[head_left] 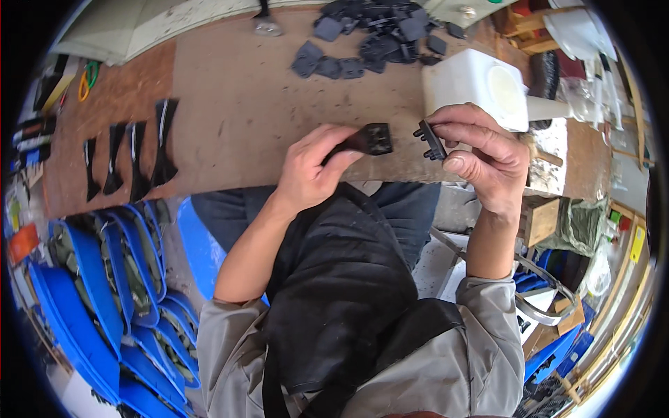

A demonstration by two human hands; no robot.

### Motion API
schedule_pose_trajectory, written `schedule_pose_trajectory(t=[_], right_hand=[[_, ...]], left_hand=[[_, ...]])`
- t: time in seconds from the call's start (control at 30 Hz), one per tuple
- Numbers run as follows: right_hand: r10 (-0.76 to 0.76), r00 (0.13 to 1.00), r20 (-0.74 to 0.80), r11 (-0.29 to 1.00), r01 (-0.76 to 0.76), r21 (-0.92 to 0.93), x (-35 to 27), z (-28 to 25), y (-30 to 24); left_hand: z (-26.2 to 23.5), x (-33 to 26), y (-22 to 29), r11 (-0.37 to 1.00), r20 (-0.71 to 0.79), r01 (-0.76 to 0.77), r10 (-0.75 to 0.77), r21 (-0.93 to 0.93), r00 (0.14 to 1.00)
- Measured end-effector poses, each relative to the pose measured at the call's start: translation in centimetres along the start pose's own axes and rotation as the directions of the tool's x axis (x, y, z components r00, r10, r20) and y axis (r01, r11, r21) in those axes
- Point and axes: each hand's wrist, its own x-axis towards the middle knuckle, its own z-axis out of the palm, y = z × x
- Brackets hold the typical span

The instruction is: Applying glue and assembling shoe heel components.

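Note:
My left hand (pixel 317 167) is closed around a black flared plastic leg (pixel 373 139), its wide end pointing right. Facing that end, a small black square cap with pegs (pixel 431 141) is pinched in my right hand (pixel 484 150). The pegs point left toward the leg, and a gap separates the two parts. Several similar black flared legs (pixel 165 143) stand in a row at the left of the workbench (pixel 244 104). A heap of black square caps (pixel 390 35) lies at the bench's far side.
A white plastic jug (pixel 463 80) lies beyond my right hand. Green and orange scissors (pixel 88 80) rest at the far left. Blue bins (pixel 83 299) are stacked on the floor to the left. A metal-framed stool (pixel 550 313) stands at the right.

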Motion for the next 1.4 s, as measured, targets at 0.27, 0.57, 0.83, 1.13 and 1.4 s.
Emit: schedule_pose_trajectory(t=[0.27, 0.57, 0.83, 1.13, 1.4], right_hand=[[-0.142, 0.978, 0.155, 0.861, 0.199, -0.469, 0.7, 2.2, 1.1], [-0.157, 0.966, 0.206, 0.810, 0.246, -0.532, 0.3, 3.0, 2.4], [-0.038, 0.999, 0.016, 0.927, 0.041, -0.372, -1.4, 3.9, 3.6], [-0.380, 0.925, -0.005, 0.903, 0.370, -0.219, -2.2, 5.8, -2.2], [-0.236, 0.968, 0.089, 0.967, 0.243, -0.078, -1.6, 9.0, 0.1]], left_hand=[[-0.3, -0.6, -0.4, 1.000, 0.018, -0.024, 0.024, 0.003, 1.000], [-0.3, -0.4, -0.4, 0.999, 0.021, -0.041, 0.042, -0.023, 0.999], [0.0, -0.1, 1.0, 0.994, -0.012, -0.098, 0.098, 0.043, 0.995], [-4.5, -2.2, 14.9, 0.670, 0.378, 0.529, -0.375, -0.520, 0.846], [-8.8, -3.9, 13.3, 0.816, 0.245, 0.521, -0.467, -0.250, 0.850]])
